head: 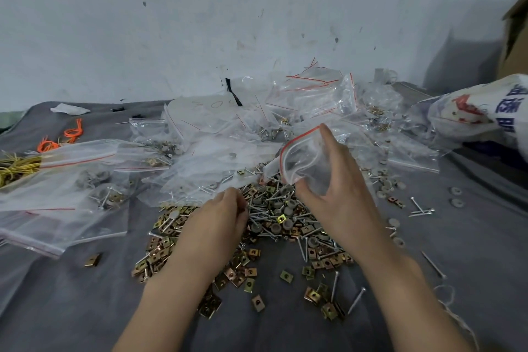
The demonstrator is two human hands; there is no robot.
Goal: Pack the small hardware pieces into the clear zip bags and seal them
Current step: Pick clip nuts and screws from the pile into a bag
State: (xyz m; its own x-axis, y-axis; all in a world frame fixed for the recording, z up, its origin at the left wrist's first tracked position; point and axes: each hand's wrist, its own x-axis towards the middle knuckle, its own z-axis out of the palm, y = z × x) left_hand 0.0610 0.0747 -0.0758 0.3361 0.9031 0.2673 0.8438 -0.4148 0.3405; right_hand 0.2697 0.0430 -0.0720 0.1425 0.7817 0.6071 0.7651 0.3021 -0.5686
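Nearest on the grey cloth, brass-coloured square clips lay scattered. Left hand dipped over the heap of silver nails and grey washers, fingers bunched; pinching anything? Couldn't tell. Just above the heap, right hand pinched the clear red-striped zip bag, thumb under, fingers spread. Farther back sprawled more clear bags.

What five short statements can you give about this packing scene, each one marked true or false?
1. The right hand holds a clear zip bag. True.
2. That bag is sealed. False: its mouth stands open.
3. The left hand is over the hardware pile. True.
4. The orange ties lie on the right. False: they lie far left.
5. The cloth is red. False: it is grey.
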